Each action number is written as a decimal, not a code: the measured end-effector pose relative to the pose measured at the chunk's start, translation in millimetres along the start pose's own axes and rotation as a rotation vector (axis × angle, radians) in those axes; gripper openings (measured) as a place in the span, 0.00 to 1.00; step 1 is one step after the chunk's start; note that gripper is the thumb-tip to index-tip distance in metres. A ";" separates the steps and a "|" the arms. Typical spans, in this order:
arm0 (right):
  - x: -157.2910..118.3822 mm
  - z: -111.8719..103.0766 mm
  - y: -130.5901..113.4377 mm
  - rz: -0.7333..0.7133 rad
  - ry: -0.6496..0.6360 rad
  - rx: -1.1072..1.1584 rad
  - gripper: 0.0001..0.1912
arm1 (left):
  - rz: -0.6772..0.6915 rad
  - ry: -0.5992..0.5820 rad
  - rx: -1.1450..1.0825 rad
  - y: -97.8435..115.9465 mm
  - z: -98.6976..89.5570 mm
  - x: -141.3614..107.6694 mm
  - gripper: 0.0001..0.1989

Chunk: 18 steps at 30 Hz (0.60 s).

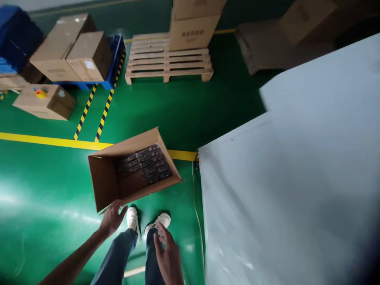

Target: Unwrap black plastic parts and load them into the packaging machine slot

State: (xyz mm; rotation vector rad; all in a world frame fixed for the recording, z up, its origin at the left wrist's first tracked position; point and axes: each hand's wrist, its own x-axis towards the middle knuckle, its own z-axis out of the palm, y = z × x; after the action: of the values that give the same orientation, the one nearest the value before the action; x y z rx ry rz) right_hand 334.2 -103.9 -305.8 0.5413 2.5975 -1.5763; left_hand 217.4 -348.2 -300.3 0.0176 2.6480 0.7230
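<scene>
An open cardboard box stands tilted in my view on the green floor in front of my feet. Inside it lie several dark packs in clear, shiny wrapping, towards its right and far side; brown cardboard shows at its near left. My left hand is at the box's near left edge, thumb spread from the fingers; whether the fingertips touch the rim I cannot tell. Apart from the box, my right hand hovers over my right leg, holding nothing, with its thumb and fingers apart.
A large table with a whitish cover fills the right side, a cable running along its edge. Beyond a yellow floor line stand a wooden pallet with cartons, a blue pallet with boxes, and another carton.
</scene>
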 end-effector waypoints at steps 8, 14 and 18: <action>97.9 121.9 57.0 0.141 -0.060 0.094 0.33 | -0.216 -0.145 0.139 -119.2 85.4 183.5 0.12; 89.3 137.3 115.9 0.114 -0.158 0.041 0.35 | -0.247 -0.216 0.276 -184.0 142.4 253.0 0.15; 71.6 121.4 148.4 0.045 -0.184 0.044 0.31 | -0.212 -0.175 0.282 -205.3 169.8 268.4 0.18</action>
State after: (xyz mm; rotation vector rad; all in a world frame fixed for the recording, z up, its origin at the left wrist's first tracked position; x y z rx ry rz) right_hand 299.0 -128.4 -505.9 0.4320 2.4057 -1.5914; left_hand 52.1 -413.1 -634.3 -0.1151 2.5121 0.2644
